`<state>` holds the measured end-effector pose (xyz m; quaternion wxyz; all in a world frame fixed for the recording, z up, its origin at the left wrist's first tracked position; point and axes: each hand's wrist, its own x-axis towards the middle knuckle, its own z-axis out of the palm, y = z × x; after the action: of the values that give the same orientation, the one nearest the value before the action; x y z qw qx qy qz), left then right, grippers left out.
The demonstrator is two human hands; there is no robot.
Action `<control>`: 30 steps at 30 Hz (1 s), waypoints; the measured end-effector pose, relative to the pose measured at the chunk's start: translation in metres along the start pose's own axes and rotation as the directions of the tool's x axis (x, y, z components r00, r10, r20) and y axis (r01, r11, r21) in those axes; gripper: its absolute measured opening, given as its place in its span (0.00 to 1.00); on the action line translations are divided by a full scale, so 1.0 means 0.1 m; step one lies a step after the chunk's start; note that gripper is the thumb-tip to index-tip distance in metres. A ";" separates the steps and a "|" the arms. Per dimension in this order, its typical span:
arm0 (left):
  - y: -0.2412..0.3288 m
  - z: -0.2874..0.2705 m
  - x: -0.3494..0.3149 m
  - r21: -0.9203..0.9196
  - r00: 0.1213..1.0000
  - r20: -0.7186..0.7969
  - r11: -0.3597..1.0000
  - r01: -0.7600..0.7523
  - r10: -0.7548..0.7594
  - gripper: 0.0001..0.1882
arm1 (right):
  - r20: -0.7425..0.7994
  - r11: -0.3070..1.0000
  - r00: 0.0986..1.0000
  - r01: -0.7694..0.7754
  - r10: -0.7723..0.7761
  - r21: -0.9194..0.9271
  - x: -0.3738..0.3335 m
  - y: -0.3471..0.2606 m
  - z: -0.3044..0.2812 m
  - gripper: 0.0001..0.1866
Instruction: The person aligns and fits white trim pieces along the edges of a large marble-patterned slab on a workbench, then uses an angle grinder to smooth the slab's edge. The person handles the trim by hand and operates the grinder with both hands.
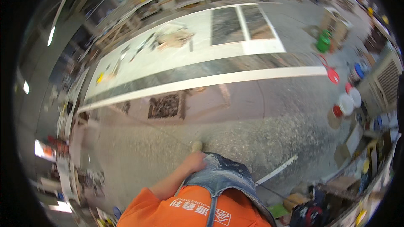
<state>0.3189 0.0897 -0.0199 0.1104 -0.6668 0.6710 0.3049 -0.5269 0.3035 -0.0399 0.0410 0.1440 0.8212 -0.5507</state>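
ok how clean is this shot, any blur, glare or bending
In the head view, the fisheye bows the long white strip, and black closes in around the rim; in that same view, the lamp at upper left burns out to white, the tools look smeared, and the left hand is soft too.

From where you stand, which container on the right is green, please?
The rounded container beside the brown box; the nearer buckets show white, red or blue instead.
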 end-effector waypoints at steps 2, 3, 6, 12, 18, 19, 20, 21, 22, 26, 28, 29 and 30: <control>-0.03 0.13 -0.04 -0.025 1.000 -0.006 0.999 0.029 -0.029 0.21 | 0.078 0.999 0.996 0.033 -0.032 -0.013 -0.36 -0.09 0.40 0.32; -0.09 0.22 -0.01 -0.022 0.999 0.007 0.999 0.041 -0.041 0.22 | 0.117 0.999 0.992 0.048 -0.046 -0.016 -0.57 -0.14 0.59 0.32; -0.03 0.20 -0.12 -0.016 0.998 0.005 0.998 0.058 -0.058 0.20 | 0.206 0.995 0.974 0.100 -0.098 -0.002 -1.15 -0.26 0.85 0.31; -0.09 -0.05 -0.28 -0.005 0.996 0.026 0.997 0.082 -0.082 0.19 | 0.351 0.991 0.929 0.089 -0.118 0.095 -2.17 -0.38 0.78 0.29; -0.11 -0.12 -0.17 -0.182 0.998 -0.055 0.982 -0.045 0.035 0.24 | 0.564 0.982 0.819 -0.004 -0.104 0.187 -3.12 -0.44 0.44 0.27; 0.00 -0.17 -0.16 -0.246 0.991 -0.101 0.962 -0.115 0.092 0.25 | 0.635 0.982 0.765 -0.021 -0.105 0.188 -3.31 -0.43 0.45 0.27; 0.04 -0.10 -0.11 -0.322 0.977 -0.126 0.924 -0.206 0.174 0.28 | 0.708 0.982 0.699 -0.044 -0.101 0.184 -3.55 -0.42 0.49 0.26; 0.13 -0.14 -0.07 -0.389 0.952 -0.163 0.870 -0.303 0.258 0.30 | 0.780 0.983 0.615 -0.044 -0.114 0.178 -3.87 -0.39 0.59 0.26; 0.22 -0.19 -0.08 -0.517 0.943 -0.111 0.793 -0.323 0.312 0.33 | 0.894 0.976 0.394 0.042 -0.214 0.215 -4.13 -0.32 0.77 0.31; 0.45 -0.53 -0.39 -0.888 0.866 -0.168 0.309 -0.341 0.471 0.39 | 0.972 0.935 -0.129 0.275 -0.195 0.224 -6.09 -0.40 1.04 0.34; 0.29 -0.59 -0.54 -0.932 0.832 -0.336 -0.030 -0.361 0.441 0.38 | 0.855 0.794 -0.447 0.402 -0.264 0.456 -7.07 -0.44 0.93 0.35; 0.07 -0.64 -0.62 -0.914 0.860 -0.406 -0.159 -0.374 0.311 0.35 | 0.734 0.674 -0.603 0.404 -0.313 0.619 -7.50 -0.40 0.86 0.36; -0.23 -0.72 -0.72 -0.877 0.879 -0.445 -0.283 -0.389 0.169 0.32 | 0.620 0.462 -0.696 0.444 -0.361 0.768 -7.93 -0.32 0.77 0.38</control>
<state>0.3656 0.1111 0.0713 -0.5648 -0.3452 0.3300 0.6730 0.2149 0.0704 0.1375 0.3601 -0.7897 0.3774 -0.3227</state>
